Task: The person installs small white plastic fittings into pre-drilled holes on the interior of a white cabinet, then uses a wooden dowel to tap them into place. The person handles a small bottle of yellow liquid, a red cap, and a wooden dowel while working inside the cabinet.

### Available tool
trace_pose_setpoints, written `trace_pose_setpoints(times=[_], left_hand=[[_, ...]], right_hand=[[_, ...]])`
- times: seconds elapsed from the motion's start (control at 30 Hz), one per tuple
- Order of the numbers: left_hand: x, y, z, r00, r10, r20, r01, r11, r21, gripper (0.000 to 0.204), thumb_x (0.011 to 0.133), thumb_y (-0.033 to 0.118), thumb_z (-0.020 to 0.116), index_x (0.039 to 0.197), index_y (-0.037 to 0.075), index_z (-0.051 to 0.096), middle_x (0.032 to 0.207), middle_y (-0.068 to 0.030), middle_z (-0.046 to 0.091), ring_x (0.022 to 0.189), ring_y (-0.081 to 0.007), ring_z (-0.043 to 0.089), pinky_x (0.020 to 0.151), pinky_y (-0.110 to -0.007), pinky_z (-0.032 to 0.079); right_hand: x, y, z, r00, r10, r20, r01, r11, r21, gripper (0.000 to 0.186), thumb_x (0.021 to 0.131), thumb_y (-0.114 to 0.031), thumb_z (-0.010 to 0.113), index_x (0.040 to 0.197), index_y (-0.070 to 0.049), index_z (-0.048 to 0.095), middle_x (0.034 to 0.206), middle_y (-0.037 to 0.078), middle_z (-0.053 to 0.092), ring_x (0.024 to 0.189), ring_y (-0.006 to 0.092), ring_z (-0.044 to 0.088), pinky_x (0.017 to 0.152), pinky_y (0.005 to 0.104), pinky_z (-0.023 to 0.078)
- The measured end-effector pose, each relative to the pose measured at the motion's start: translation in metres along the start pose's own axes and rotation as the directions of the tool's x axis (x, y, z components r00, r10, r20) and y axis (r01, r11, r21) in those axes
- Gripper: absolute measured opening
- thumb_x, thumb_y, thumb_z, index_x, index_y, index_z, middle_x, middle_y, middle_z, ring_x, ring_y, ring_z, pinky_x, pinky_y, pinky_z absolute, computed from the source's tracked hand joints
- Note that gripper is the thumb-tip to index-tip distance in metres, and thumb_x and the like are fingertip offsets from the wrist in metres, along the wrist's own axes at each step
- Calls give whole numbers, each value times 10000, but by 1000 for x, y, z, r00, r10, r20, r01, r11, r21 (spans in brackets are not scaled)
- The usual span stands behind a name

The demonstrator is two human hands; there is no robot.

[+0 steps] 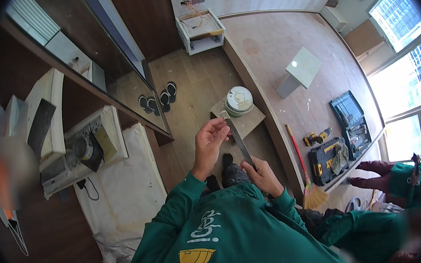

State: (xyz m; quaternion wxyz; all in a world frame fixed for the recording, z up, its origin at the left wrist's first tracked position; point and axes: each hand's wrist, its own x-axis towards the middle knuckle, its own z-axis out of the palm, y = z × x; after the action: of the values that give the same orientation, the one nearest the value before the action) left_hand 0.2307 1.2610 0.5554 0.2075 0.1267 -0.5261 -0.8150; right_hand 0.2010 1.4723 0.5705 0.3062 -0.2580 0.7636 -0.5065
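Note:
A long, flat, dark grey strip [241, 142] slants across in front of my body. My right hand [265, 175] is closed round its near end, thumb along the top. At the far end, the fingers and thumb of my left hand [209, 146] pinch together beside the strip's edge. A small pale piece [225, 114] shows at that tip; whether it belongs to the strip I cannot make out. Beyond my hands, a round white-lidded bucket [239, 99] stands on a square board [248, 123] on the floor.
To the right is a raised platform [262, 38] bearing a cordless drill [318, 136], a toolbox [326, 160], an open tool case [348, 112] and a straw broom [313, 195]. Two people in green [416, 182] are at the right. Covered furniture [129, 186] and a mirror stand left.

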Motion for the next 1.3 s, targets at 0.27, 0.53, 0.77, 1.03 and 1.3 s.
trace_pose_setpoints(times=[0.27, 0.53, 0.77, 1.03, 1.3], left_hand=[[155, 31, -87, 988, 4, -152, 30, 975, 220, 226, 1042, 195, 653, 1136, -9, 681, 976, -33, 690, 808, -98, 667, 743, -260, 557], [234, 80, -166, 909, 101, -404, 27, 954, 298, 201, 1042, 148, 636, 1117, -28, 698, 1010, -76, 724, 816, -130, 693, 780, -278, 573], [329, 130, -190, 994, -106, -29, 110, 963, 247, 331, 1033, 85, 624, 1342, -30, 599, 1260, -142, 701, 1147, -181, 667, 1025, -326, 508], [434, 141, -299, 959, -83, -269, 129, 979, 156, 363, 1054, 112, 588, 1395, -3, 547, 1284, -137, 692, 1203, -176, 634, 1041, -328, 483], [568, 119, -396, 824, -162, -543, 258, 960, 105, 338, 1066, 206, 605, 1339, 9, 580, 1229, -118, 707, 1131, -159, 653, 974, -284, 489]], right_hand=[[204, -8, -28, 864, 78, 497, -159, 980, 123, 357, 1091, -352, 551, 945, -39, 643, 671, -27, 505, 593, 80, 477, 552, 278, 397], [427, -17, -4, 670, -141, 729, 338, 932, -131, 296, 1001, -321, 661, 1051, -32, 706, 820, 152, 664, 824, 359, 676, 756, 442, 530], [616, -7, 65, 647, -445, 619, 679, 706, -202, 195, 975, -218, 676, 1069, -53, 718, 1063, 168, 656, 1045, 381, 629, 868, 475, 515], [790, -120, 108, 776, -533, 336, 560, 828, 20, 223, 1038, -132, 593, 1198, -31, 710, 1169, 189, 673, 1110, 383, 640, 943, 433, 516], [1000, -146, 139, 758, -625, 188, 617, 780, 104, 240, 1039, -120, 577, 1212, -10, 702, 1209, 207, 683, 1119, 385, 661, 952, 423, 520]])
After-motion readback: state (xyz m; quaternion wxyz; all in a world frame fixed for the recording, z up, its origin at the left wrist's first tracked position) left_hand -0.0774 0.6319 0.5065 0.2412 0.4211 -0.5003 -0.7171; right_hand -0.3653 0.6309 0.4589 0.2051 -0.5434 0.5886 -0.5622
